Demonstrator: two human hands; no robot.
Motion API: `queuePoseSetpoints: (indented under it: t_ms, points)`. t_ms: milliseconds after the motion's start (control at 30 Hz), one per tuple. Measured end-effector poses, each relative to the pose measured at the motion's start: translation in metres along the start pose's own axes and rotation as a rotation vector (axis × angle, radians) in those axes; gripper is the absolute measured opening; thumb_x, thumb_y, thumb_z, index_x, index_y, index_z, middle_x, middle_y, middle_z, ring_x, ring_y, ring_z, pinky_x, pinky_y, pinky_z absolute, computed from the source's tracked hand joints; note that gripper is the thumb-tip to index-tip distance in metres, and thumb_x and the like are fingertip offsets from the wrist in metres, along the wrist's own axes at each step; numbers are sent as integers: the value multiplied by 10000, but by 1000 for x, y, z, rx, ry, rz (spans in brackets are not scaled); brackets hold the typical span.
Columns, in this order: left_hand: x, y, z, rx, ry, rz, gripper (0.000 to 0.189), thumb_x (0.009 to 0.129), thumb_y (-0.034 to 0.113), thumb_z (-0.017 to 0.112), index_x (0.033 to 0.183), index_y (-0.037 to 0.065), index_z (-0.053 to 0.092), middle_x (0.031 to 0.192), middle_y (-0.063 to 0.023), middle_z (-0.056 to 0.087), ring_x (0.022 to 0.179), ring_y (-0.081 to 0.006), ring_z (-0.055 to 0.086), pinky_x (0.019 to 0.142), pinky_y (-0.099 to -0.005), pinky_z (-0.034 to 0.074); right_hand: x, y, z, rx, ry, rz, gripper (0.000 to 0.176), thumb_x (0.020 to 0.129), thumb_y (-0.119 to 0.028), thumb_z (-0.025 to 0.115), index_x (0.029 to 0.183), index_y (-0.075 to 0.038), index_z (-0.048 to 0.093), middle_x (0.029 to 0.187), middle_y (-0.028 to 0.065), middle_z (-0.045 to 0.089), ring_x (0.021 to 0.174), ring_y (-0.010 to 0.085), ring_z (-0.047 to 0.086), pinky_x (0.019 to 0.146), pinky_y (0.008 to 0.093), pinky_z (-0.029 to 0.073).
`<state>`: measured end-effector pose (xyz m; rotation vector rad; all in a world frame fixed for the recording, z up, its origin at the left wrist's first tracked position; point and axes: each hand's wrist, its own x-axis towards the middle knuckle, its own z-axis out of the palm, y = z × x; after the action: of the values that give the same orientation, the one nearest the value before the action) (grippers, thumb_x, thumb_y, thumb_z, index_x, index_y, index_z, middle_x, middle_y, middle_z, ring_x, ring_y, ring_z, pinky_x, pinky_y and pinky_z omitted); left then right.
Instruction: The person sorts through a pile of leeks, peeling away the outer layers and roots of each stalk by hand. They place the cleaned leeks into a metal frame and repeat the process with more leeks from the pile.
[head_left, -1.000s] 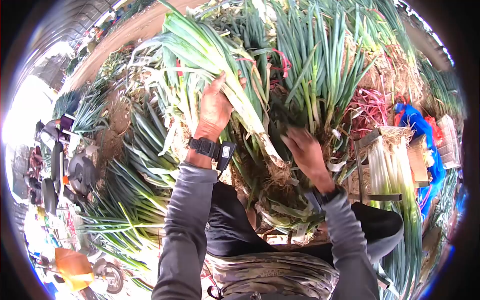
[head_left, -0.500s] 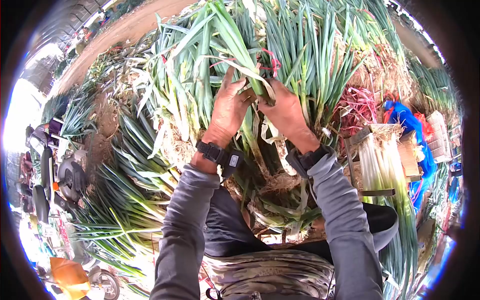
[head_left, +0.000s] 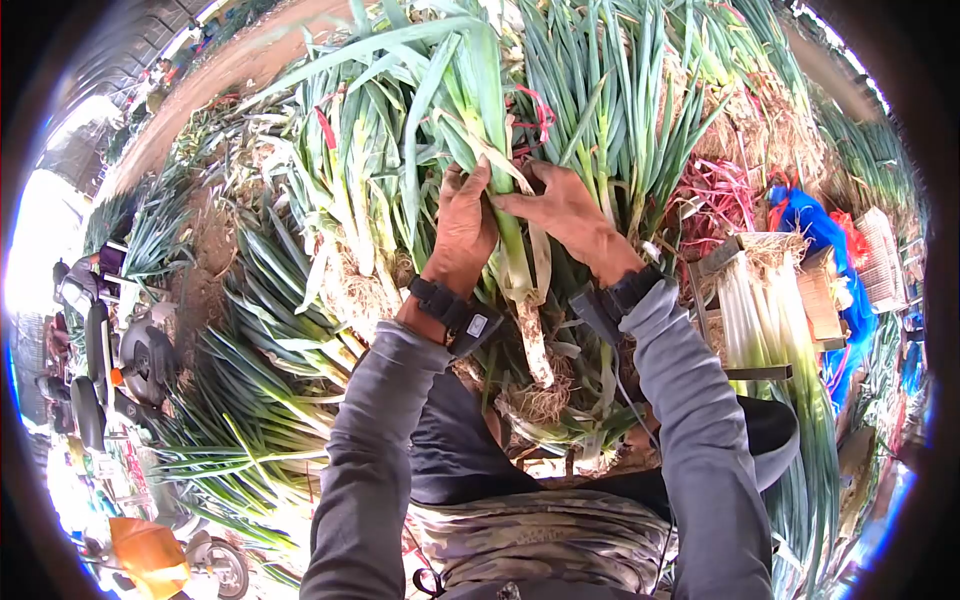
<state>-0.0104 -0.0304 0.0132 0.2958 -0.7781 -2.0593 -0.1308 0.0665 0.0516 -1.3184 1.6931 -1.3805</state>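
A large green onion (head_left: 513, 250) hangs between my hands, its leaves pointing up and away and its dirt-covered root end down toward my lap. My left hand (head_left: 462, 230) is closed on the stalk from the left, thumb and fingers pressed near the base of the leaves. From the right, my right hand (head_left: 578, 218) grips the stalk and a dry, pale outer leaf at the same height. Behind my fingers, part of the stalk is hidden. A bundle of green onions (head_left: 350, 220) with dry roots lies just left of my left hand.
More green onions (head_left: 600, 90) are heaped ahead. Red ties (head_left: 715, 200) lie to the right, near trimmed white stalks (head_left: 755, 310) on a wooden stand. A person in blue (head_left: 820, 230) is at the far right. Motorbikes (head_left: 150, 360) stand at the left.
The green onion has turned more upright and its stalk and root end now show below my hands. My left hand has shifted slightly down, and the right fingers have moved across the stalk.
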Motion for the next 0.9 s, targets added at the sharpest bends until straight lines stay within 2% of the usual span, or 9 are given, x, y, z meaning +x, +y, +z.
queuePoseSetpoints:
  t_ms: [200,300,433,567,633,700,767,833,900]
  points:
    - [18,-1,-14,-10,-24,58,338,898,-5,724,1189,65,567,1078,-83,685,951,-228,689,885,-386,581,-2,5,25,-126,167,-195,369,852,-227,757,977,93,622,897,136,687,771,180,639,720,326,523]
    - [19,12,-6,60,16,129,344,877,-43,714,1180,61,589,1056,-73,702,935,-225,699,848,-363,589,-6,6,41,186,226,-290,280,896,-132,750,1009,84,612,866,90,673,711,168,633,666,273,526]
    - [38,32,-38,32,121,-13,358,895,-29,701,1219,73,586,1064,-77,702,931,-238,702,826,-367,596,-40,-18,39,635,174,98,148,929,-94,741,1025,-11,664,834,5,657,642,67,582,560,203,471]
    - [30,56,-46,101,145,196,373,884,31,757,1210,119,599,1006,-26,685,846,-181,673,721,-339,583,-79,-7,9,845,121,151,60,940,-105,724,981,-75,692,751,-43,636,572,33,517,475,190,369]
    - [27,66,-47,109,183,214,369,876,27,763,1194,111,595,959,-4,676,791,-156,659,676,-319,573,-103,28,-7,713,85,231,75,943,-81,689,1016,-63,692,742,-50,630,594,22,530,494,189,404]
    - [24,70,-41,119,185,269,355,874,29,765,1172,124,596,937,15,665,758,-137,636,636,-306,548,-146,93,-16,-44,-84,141,172,915,-107,690,1080,-56,686,759,-3,639,611,90,569,547,252,486]
    - [23,68,-39,119,165,310,360,875,32,765,1174,133,593,934,17,664,746,-133,629,637,-301,540,-201,169,-5,-80,-191,411,266,882,-147,703,1130,-59,670,803,98,669,679,259,651,644,379,540]
    - [23,68,-31,131,167,325,336,873,48,772,1157,134,613,940,5,668,743,-139,626,656,-302,540,-262,248,0,-535,-405,48,328,874,-187,701,1172,-57,652,937,216,699,854,419,672,746,481,535]
    - [19,68,-26,196,185,307,353,856,67,799,1158,131,627,956,-2,676,768,-148,639,686,-311,554,-274,241,-2,-696,-468,293,376,884,-199,698,1220,-43,632,1004,247,692,936,434,661,784,491,532]
